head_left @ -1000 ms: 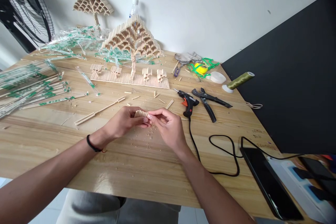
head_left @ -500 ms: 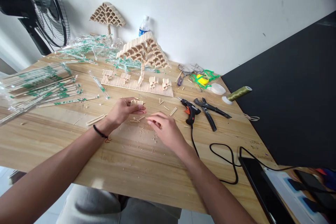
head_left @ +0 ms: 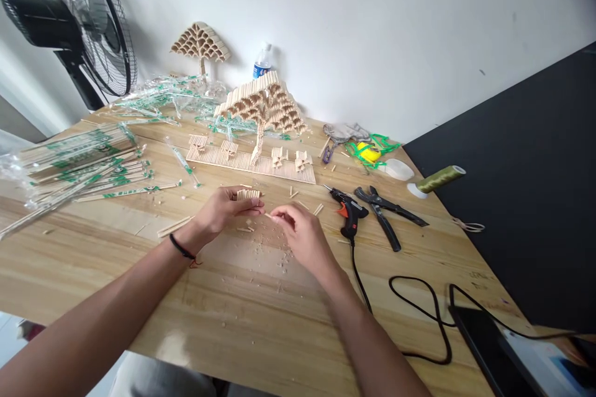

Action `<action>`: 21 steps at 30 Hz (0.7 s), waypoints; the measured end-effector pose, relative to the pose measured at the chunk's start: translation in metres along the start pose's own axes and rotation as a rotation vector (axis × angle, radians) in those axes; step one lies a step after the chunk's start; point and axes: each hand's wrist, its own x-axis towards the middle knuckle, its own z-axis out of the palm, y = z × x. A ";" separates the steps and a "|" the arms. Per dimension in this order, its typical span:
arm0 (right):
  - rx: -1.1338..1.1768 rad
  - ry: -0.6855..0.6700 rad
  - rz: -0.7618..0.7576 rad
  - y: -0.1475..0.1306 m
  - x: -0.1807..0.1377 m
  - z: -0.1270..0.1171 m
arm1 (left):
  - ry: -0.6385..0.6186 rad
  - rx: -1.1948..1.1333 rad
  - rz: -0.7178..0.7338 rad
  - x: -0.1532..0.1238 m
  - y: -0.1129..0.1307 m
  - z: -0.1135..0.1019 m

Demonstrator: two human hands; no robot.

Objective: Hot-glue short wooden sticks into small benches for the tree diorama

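My left hand (head_left: 221,214) is closed around a small panel of short wooden sticks (head_left: 248,194) set side by side, held just above the table. Close to its right, my right hand (head_left: 298,226) pinches a short piece of wooden stick (head_left: 269,216) by one end; the stick's other end points toward the left fingertips. Beneath the hands lie cut stick bits (head_left: 245,229) and crumbs. Behind them stands a tree-like model of sticks (head_left: 259,136) on a slatted base (head_left: 265,169), with several small stick pieces on the base.
A hot glue gun (head_left: 348,209) and black-handled pliers (head_left: 384,217) lie at the right, with a looping cable (head_left: 433,285). Wrapped chopsticks (head_left: 84,155) pile up on the left. A second stick tree (head_left: 200,46), a bottle (head_left: 262,62) and a fan (head_left: 88,25) stand behind. A thread spool (head_left: 440,180) lies far right.
My right hand now shows a short stick between its fingers and sits nearer the left hand. The whole view has shifted, so the table things appear slightly lower and to the right.
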 end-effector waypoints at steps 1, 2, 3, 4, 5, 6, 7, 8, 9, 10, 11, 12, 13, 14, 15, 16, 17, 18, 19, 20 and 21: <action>0.040 0.035 0.040 0.001 0.000 -0.003 | -0.005 0.006 -0.006 -0.001 0.000 0.001; 0.081 0.064 0.077 0.002 0.001 -0.006 | -0.011 0.011 -0.011 -0.002 0.001 0.003; 0.121 0.088 0.108 0.003 0.001 -0.008 | -0.021 0.015 -0.017 -0.003 0.002 0.005; 0.159 0.106 0.135 0.003 0.002 -0.009 | -0.033 0.018 -0.024 -0.005 0.002 0.007; 0.194 0.118 0.161 0.004 0.002 -0.009 | -0.045 0.022 -0.033 -0.006 0.002 0.009; 0.225 0.122 0.188 0.004 0.002 -0.009 | -0.060 0.023 -0.044 -0.007 0.003 0.011; 0.251 0.121 0.216 0.003 0.001 -0.009 | -0.075 0.022 -0.054 -0.009 0.002 0.013; 0.272 0.114 0.241 0.002 0.001 -0.007 | -0.088 0.018 -0.060 -0.009 0.002 0.015; 0.287 0.106 0.261 0.001 0.000 -0.006 | -0.098 0.016 -0.061 -0.010 0.001 0.016; 0.300 0.100 0.275 -0.001 0.000 -0.004 | -0.106 0.019 -0.059 -0.010 0.000 0.017; 0.309 0.097 0.280 -0.002 -0.001 -0.002 | -0.112 0.023 -0.053 -0.011 -0.001 0.018; 0.317 0.097 0.279 -0.003 -0.001 0.000 | -0.116 0.024 -0.045 -0.011 -0.001 0.019; 0.322 0.097 0.276 -0.005 -0.001 0.003 | -0.121 0.021 -0.038 -0.011 -0.002 0.019; 0.327 0.096 0.273 -0.006 -0.002 0.004 | -0.127 0.016 -0.033 -0.011 -0.003 0.020; 0.336 0.095 0.274 -0.008 -0.002 0.006 | -0.135 0.012 -0.030 -0.011 -0.003 0.020; 0.349 0.094 0.277 -0.009 -0.002 0.007 | -0.142 0.011 -0.028 -0.011 -0.003 0.020; 0.360 0.093 0.284 -0.010 -0.002 0.007 | -0.149 0.018 -0.026 -0.011 -0.003 0.020; 0.370 0.094 0.295 -0.011 -0.001 0.007 | -0.157 0.031 -0.024 -0.011 -0.002 0.021; 0.374 0.097 0.305 -0.013 -0.001 0.006 | -0.163 0.045 -0.019 -0.011 -0.002 0.021; 0.374 0.099 0.312 -0.014 -0.001 0.005 | -0.166 0.054 -0.014 -0.012 -0.002 0.021; 0.369 0.098 0.316 -0.015 -0.001 0.004 | -0.167 0.060 -0.008 -0.012 -0.003 0.021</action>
